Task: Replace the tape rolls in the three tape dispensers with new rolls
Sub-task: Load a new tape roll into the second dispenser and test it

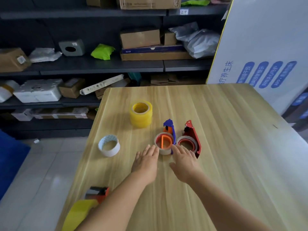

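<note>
1. Tape dispensers, three on the wooden desk [216,130]. Blue dispenser [171,129] lies near the desk's middle, with an orange hub and a nearly clear tape roll [164,144] seated on it. Red dispenser [193,139] lies just beside it on the right, also loaded with a clear roll on a red hub. Third dispenser [98,193], red and grey, sits at the desk's near left edge, partly hidden by the left forearm.
2. Yellow tape rolls [141,114], stacked upright, stand farther back on the desk, to the left of the blue dispenser and apart from it.
3. White-cored roll [109,145] lies flat near the desk's left edge, well apart from the dispensers.
4. Yellow roll [78,214] at the near left corner, just beside the third dispenser, cut off by the frame's lower edge.
5. Left hand [146,162]: palm down, fingers straight and released, fingertips touching the left side of the roll on the blue dispenser. It grasps nothing.
6. Right hand [185,164]: palm down, fingers spread and released, index fingertip at the right side of the same roll, the other fingers lying over the near edge of the red dispenser's roll. It grasps nothing.
7. Dark shelving [100,65] behind the desk carries cardboard boxes, plastic mailers and a green parcel.
8. Large white printed carton [266,39] stands to the right, behind the desk.
</note>
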Available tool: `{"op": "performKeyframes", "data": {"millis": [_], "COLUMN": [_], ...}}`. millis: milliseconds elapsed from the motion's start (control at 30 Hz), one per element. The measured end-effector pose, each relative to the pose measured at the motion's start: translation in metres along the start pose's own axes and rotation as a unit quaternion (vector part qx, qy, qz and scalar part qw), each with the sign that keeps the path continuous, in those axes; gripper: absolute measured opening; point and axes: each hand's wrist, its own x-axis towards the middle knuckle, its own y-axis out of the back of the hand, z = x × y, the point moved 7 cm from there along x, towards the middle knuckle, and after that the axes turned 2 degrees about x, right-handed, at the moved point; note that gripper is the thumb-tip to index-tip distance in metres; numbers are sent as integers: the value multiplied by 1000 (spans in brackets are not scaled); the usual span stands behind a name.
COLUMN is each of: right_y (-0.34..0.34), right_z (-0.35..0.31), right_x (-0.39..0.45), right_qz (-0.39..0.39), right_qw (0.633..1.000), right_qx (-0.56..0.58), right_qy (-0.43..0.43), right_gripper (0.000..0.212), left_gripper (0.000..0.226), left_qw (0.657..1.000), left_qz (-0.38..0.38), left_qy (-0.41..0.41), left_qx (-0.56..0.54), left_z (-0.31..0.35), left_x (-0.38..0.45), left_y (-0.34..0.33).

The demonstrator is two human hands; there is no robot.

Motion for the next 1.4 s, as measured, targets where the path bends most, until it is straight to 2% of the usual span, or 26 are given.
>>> {"op": "performKeyframes", "data": {"millis": [133,300,433,567,633,700,767,867,1000,1133,1267,1400], "right_y": [-1,-6,13,8,5,2,-2,-8,-4,-7,-10,-8], "right_z": [10,20,26,31,29,27,24,23,22,20,18,9], "right_x": [36,55,57,60,60,62,66,72,72,71,72,75], "right_qz": [-14,-9,51,22,27,16,3,-16,-9,-13,-13,-24], "right_qw": [995,987,989,993,995,997,997,996,996,993,990,988], "right_qx": [-60,-103,-70,-65,-48,-26,-33,-47,-54,-83,-103,-93], "right_qy": [74,120,117,96,87,73,73,73,69,80,96,124], "right_gripper": [61,48,39,38,45,60,72,75,75,87,107,107], "left_gripper": [75,73,47,54,73,102,117,119,111,107,116,127], "left_qw": [1000,998,997,997,999,999,997,996,994,983,978,960], "left_qz": [-17,-35,20,41,43,1,-43,-54,-20,-29,-46,-57], "left_qy": [4,-4,-14,5,19,38,40,38,26,25,-3,-14], "left_qx": [27,52,68,66,25,-27,-40,-54,-104,-180,-203,-274], "left_z": [13,13,15,13,13,11,11,10,12,9,8,2], "left_x": [30,45,50,54,59,69,80,87,82,81,81,80], "left_y": [-7,-16,-3,1,1,-4,-8,-11,-12,-14,-15,-17]}}
